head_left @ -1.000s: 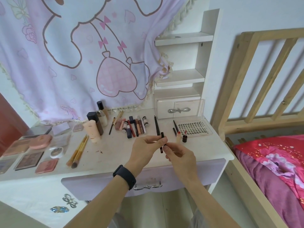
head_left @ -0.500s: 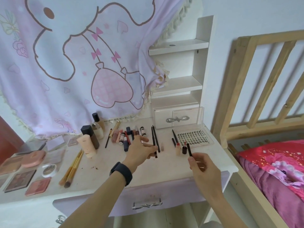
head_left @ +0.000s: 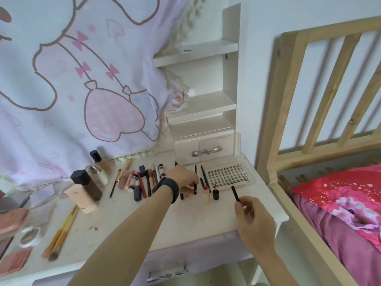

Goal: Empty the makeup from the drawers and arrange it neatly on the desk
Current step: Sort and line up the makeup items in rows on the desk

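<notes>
desk [head_left: 185,219], cap [head_left: 235,194] in right hand [head_left: 255,221]

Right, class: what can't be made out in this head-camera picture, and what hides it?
Head view, all four:
1. Fingertips of the left hand: hidden by its own back, so its grip on the pencil is unclear.
2. Black stick, lower end: inside the right hand.
3. Pink palette: cut by the left edge.
4. Lash tray print: too small.
</notes>
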`<state>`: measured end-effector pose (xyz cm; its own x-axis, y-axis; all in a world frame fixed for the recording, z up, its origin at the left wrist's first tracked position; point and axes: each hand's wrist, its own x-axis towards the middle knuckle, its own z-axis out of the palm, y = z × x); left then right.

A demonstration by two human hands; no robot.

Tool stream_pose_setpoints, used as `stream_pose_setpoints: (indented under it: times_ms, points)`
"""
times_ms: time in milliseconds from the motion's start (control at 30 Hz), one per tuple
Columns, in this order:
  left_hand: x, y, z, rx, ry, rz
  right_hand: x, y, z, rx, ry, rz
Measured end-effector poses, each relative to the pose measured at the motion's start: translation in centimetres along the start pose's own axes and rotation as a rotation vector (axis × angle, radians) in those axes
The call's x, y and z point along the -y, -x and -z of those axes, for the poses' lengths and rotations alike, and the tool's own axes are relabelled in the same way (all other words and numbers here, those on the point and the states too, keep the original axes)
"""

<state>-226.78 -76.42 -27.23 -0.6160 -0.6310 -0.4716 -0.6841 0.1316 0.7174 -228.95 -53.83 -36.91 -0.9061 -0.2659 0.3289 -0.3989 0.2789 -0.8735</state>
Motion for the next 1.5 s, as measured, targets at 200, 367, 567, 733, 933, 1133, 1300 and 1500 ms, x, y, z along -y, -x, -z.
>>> stream_pose_setpoints:
  times_ms: [200, 367, 567, 733, 933, 1133, 1300, 1500]
  points:
    - [-0.1, -1.3, -0.4, -0.056, -0.183, -0.006, -1.0, 0.2, -0.7, -0.156, 0.186, 0.233]
    - [-0.3, -2.0, -0.3, -0.048, -0.295, 0.012, -1.4, 0.1, -0.9, -0.180, 0.209, 0.253]
    - [-0.2, -2.8, -0.7, -0.047, -0.356, -0.032, -1.5, 0.1, -1.2, -0.210, 0.211, 0.259]
    - [-0.1, -3.4, -0.8, -0.054, -0.281, -0.061, -1.5, 0.1, -1.2, -0.199, 0.216, 0.269]
    - [0.2, -3.6, -0.7, -0.031, -0.270, -0.097, -1.4, 0.1, -1.2, -0.180, 0.215, 0.270]
    - [0.0, -3.4, -1.1, -0.049, -0.278, -0.116, -1.4, 0.2, -1.4, -0.152, 0.234, 0.237]
    - [0.6, -2.3, 0.3, -0.032, -0.249, -0.160, -0.6, 0.2, -0.9, -0.056, 0.149, 0.094]
    - [1.6, 5.6, 2.5, -0.080, 0.000, -0.499, 3.6, 0.3, 0.6, 0.180, -0.312, -0.141]
